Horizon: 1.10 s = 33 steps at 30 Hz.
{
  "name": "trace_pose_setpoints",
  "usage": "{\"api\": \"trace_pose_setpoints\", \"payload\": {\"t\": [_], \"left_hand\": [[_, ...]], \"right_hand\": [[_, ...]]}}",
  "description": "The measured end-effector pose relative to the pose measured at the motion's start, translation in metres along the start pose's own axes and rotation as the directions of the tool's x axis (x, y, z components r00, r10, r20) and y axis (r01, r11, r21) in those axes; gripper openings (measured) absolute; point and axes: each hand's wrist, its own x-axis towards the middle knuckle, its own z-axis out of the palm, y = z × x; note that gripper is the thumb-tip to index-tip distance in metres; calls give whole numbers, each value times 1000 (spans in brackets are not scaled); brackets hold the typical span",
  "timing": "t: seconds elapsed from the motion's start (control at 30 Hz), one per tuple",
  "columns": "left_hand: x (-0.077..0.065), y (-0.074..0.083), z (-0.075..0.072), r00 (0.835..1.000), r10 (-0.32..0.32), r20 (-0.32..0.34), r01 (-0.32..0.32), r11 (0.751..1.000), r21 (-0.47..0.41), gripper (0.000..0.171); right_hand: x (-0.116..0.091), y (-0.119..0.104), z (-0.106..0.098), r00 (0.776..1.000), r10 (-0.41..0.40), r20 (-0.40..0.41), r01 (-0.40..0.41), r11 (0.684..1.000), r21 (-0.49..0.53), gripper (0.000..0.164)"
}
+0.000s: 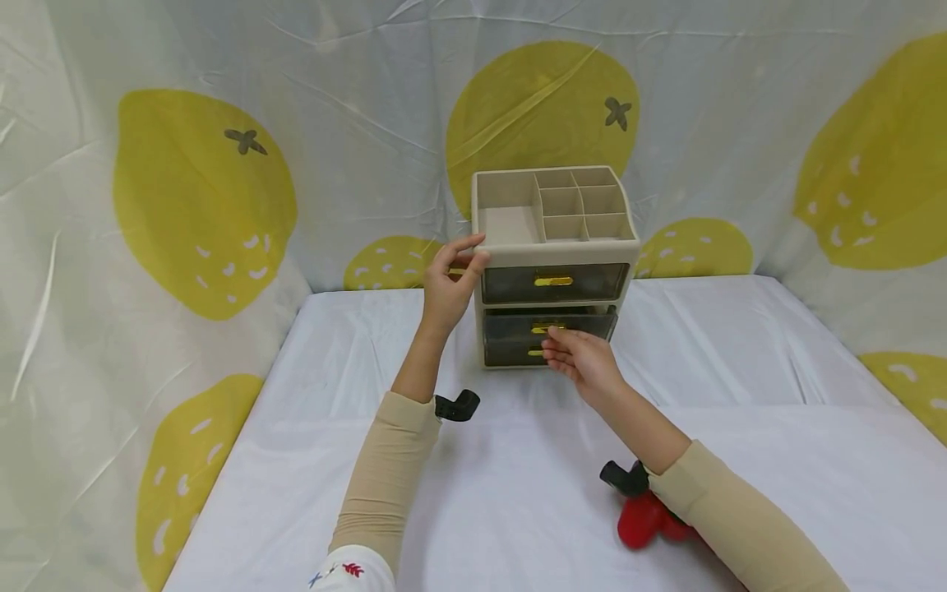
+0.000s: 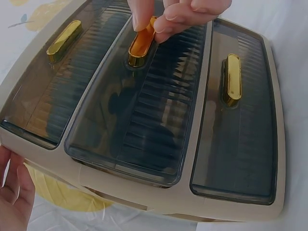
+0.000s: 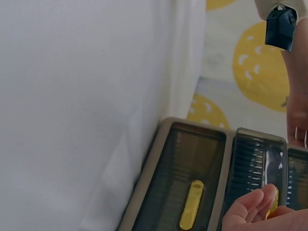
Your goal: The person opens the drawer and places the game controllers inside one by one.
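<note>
A beige desktop drawer organizer (image 1: 558, 254) with dark see-through drawers stands at the back of the table. My left hand (image 1: 450, 281) holds its upper left front corner, fingers bent at the edge. In the left wrist view that hand (image 2: 14, 190) shows at the organizer's side. My right hand (image 1: 583, 359) pinches the gold handle (image 2: 143, 43) of the middle drawer (image 1: 506, 329), which sticks out a little from the frame. The top drawer (image 1: 510, 284) sits flush. The bottom drawer (image 2: 236, 154) is partly hidden behind the middle one in the head view.
Open compartments (image 1: 562, 202) top the organizer. A red rounded object (image 1: 640, 520) lies under the right forearm, partly covered. White cloth (image 1: 518, 493) covers the table, and a lemon-print curtain (image 1: 370, 123) hangs behind it.
</note>
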Motion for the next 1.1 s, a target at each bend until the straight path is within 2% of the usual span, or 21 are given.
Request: {"api": "trace_pose_setpoints", "payload": {"t": [0.4,0.57,0.77,0.93,1.1], "left_hand": [[2,0,0,1000,-8,7,8,1000,-16,29],[1,0,-1,1000,-14,9,14,1000,-3,28],[1,0,-1,1000,-7,6,7,1000,6,28],[1,-1,-1,1000,-10,4,10,1000,3,29],[0,-1,0,1000,-4,3,4,1000,9,28]], "right_hand": [[11,-5,1,1000,12,25,-14,997,73,24],[15,-5,1,999,10,31,-13,997,73,21],[15,-4,0,1000,-3,23,2,998,59,28],[11,1,-2,998,27,-53,-26,999,23,29],[10,6,-5,987,74,-146,-73,997,12,27]]}}
